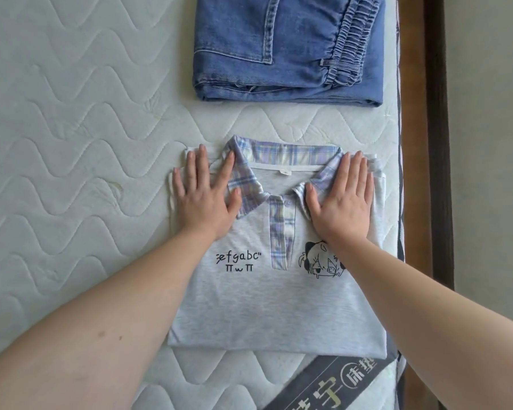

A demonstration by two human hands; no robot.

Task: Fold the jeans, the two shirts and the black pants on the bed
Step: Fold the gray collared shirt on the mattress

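A light grey polo shirt (267,303) with a plaid collar, black lettering and a cartoon print lies folded into a rectangle on the quilted mattress (71,143). My left hand (205,190) lies flat with straight fingers on the shirt's left shoulder, beside the collar. My right hand (342,196) lies flat on the right shoulder, its thumb on the collar flap. Blue jeans (288,45) sit folded farther up the bed, elastic waistband to the right. The second shirt and the black pants are out of view.
The bed's right edge and a brown wooden frame (412,143) run along the right side, with the floor (492,143) beyond. A dark printed band (332,386) crosses the mattress corner near me. Bare mattress spreads to the left.
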